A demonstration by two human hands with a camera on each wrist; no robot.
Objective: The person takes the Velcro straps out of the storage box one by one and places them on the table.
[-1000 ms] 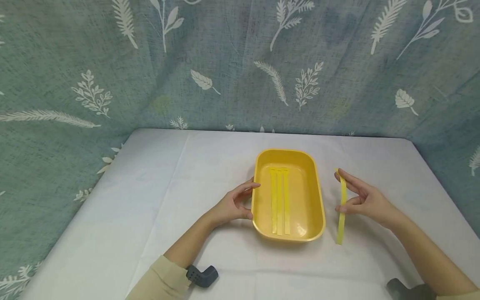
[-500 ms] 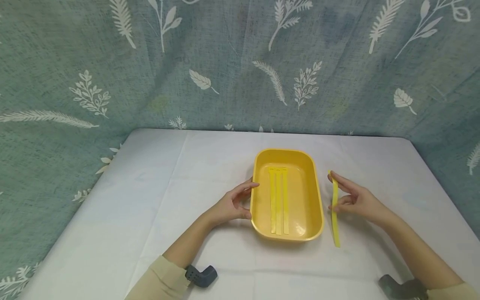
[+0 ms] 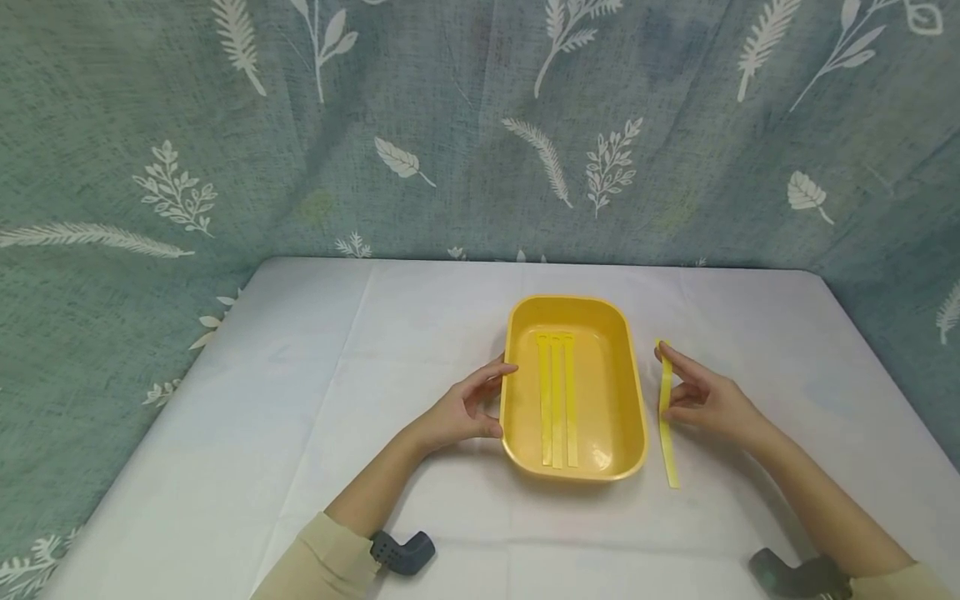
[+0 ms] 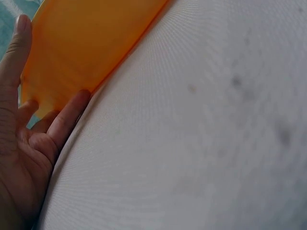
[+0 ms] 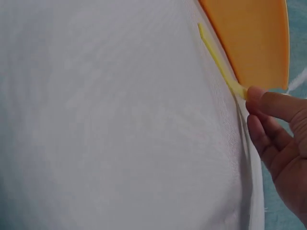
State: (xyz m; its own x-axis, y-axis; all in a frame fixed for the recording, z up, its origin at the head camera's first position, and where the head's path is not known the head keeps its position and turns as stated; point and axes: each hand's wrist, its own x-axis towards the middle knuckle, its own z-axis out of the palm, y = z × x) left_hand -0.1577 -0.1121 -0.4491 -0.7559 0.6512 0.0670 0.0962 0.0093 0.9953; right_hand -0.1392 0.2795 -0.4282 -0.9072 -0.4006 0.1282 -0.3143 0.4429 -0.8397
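Observation:
A yellow tray (image 3: pixel 609 392) with rounded corners stands on the white-covered table. Three flat yellow strips (image 3: pixel 557 400) lie lengthwise side by side on its floor, each slightly wider at its far end. My left hand (image 3: pixel 467 410) holds the tray's left side, one fingertip over the rim and the others against the wall, as the left wrist view also shows. Just right of the tray, my right hand (image 3: pixel 708 406) pinches another yellow strip (image 3: pixel 668 458), its near end hanging toward me. In the right wrist view this strip (image 5: pixel 216 58) runs beside the tray's outer wall.
A white cloth (image 3: pixel 360 467) covers the table, with fold creases in it. Behind and to both sides hangs a green-grey curtain (image 3: pixel 450 167) with white leaf prints. Dark devices sit at the left wrist (image 3: pixel 403 553) and right wrist (image 3: pixel 795 575).
My right hand has moved left toward the tray with the yellow strip, and the strip's tilt has changed slightly. The left hand and tray keep their places.

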